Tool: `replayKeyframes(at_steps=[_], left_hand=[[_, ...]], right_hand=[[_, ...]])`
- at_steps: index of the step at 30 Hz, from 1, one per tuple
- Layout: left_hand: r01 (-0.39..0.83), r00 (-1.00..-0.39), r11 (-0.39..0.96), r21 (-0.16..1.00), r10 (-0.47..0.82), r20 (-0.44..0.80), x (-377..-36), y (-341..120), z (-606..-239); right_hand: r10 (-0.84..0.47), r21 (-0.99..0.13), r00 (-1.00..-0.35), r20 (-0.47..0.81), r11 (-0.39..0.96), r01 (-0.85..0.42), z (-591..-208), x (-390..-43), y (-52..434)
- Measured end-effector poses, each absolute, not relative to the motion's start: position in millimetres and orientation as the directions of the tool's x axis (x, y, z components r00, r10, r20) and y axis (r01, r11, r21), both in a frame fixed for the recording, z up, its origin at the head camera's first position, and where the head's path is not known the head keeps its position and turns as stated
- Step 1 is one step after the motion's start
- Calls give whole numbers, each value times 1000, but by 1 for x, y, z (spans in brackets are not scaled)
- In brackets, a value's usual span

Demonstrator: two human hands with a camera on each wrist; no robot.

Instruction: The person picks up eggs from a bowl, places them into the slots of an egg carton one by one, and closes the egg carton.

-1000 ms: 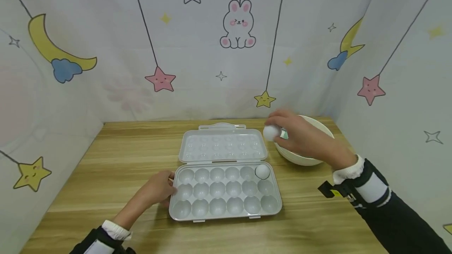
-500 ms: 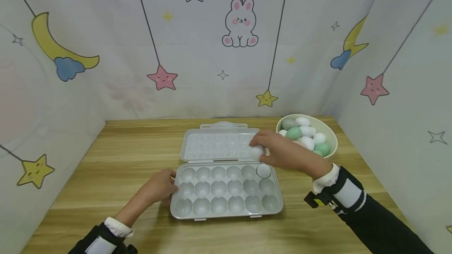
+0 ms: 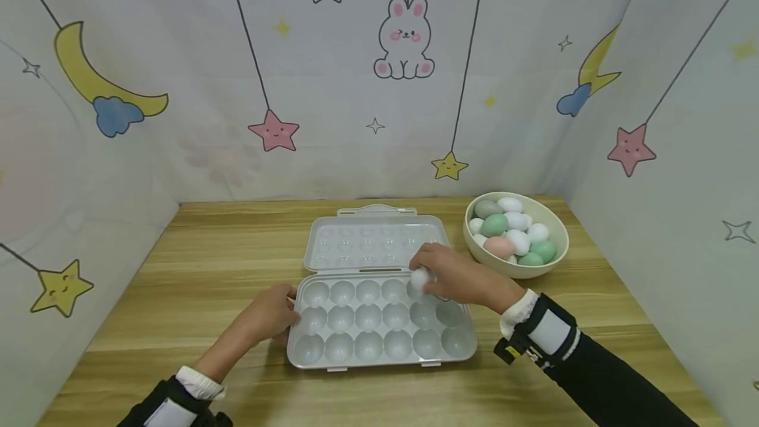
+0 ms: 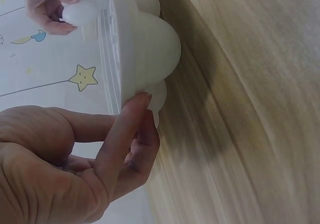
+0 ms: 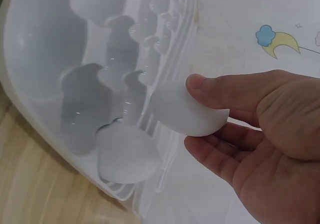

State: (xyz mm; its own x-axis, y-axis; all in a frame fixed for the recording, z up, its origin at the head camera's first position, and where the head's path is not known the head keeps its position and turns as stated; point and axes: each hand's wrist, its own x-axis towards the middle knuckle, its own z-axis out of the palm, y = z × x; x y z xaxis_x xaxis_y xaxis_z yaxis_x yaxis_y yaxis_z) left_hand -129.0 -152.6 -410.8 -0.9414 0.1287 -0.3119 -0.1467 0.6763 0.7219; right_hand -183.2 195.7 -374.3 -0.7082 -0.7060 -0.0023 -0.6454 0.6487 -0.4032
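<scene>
Head view, near to far: left hand [image 3: 269, 315] at the left edge of the open egg tray [image 3: 379, 341], fingers [image 4: 125, 134] curled against its rim, thumb side hidden. Right hand [image 3: 459, 277] over the tray's back row, fingers [image 5: 220, 92] clamped on a white egg [image 3: 420, 278], thumb on top, held just above the second cup from the right. Another white egg [image 5: 127, 156] seated in the far right cup of that row, largely hidden under the hand from above. Tray lid [image 3: 373, 239] lying flat behind. Farther right on the counter [image 3: 178, 269], a cream bowl [image 3: 554, 262] of white, green and pink eggs.
</scene>
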Motion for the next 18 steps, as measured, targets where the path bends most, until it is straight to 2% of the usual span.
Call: replayKeyframes(at_steps=[9, 18], left_hand=[[-147, -943, 673, 725, 126, -308, -129, -153, -411], [-162, -943, 659, 735, 117, -313, -128, -152, -411]], right_hand=[[-680, -402, -733, -8, 674, -620, -397, -186, 190], [-694, -312, -719, 49, 673, -671, -415, -184, 188]])
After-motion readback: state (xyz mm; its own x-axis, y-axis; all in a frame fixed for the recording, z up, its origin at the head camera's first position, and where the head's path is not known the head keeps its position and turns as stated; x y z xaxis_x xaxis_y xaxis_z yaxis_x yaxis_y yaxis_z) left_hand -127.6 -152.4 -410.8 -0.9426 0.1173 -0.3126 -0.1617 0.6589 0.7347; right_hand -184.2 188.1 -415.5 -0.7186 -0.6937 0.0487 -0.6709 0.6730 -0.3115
